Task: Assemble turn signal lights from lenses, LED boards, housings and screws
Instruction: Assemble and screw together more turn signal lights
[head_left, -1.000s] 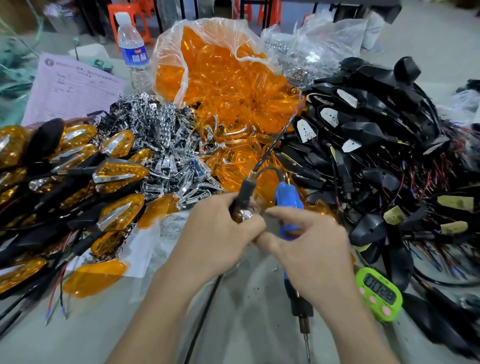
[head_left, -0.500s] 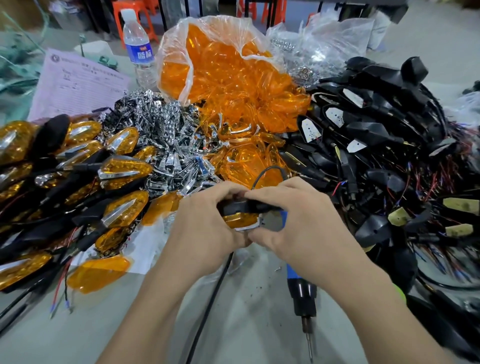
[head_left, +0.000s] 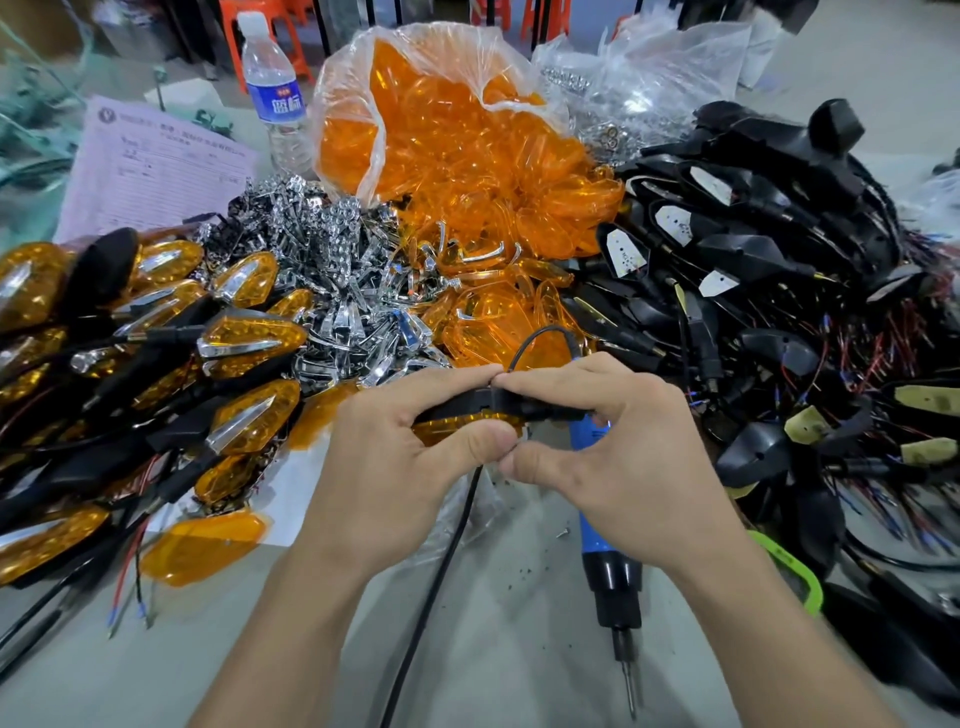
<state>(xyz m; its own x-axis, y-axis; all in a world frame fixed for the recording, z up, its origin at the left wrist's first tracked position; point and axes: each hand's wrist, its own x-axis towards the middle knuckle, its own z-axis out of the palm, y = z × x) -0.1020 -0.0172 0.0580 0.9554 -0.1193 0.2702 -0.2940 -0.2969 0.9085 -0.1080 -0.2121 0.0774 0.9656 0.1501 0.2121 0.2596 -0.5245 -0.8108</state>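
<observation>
Both hands hold one turn signal (head_left: 470, 413) level above the table: black housing on top, amber lens underneath. My left hand (head_left: 400, 457) grips its left end with thumb below. My right hand (head_left: 618, 457) pinches its right end and stalk. A blue electric screwdriver (head_left: 610, 577) lies on the table under my right hand, bit toward me. A bag of amber lenses (head_left: 457, 140) stands behind. Chrome reflectors (head_left: 343, 291) are heaped at centre left. Black housings with LED boards and wires (head_left: 753, 291) are piled at right. Finished signals (head_left: 156, 358) lie at left.
A water bottle (head_left: 272, 93) and a printed sheet (head_left: 150, 171) stand at the back left. A loose amber lens (head_left: 202, 545) lies near the left front. A black cable (head_left: 441, 566) runs toward me between my arms. A green timer (head_left: 795, 571) peeks out by my right wrist.
One second ago the signal stood upright with its stalk pointing up. My hands have turned it flat, housing on top, and closed together around it. The screwdriver stayed on the table.
</observation>
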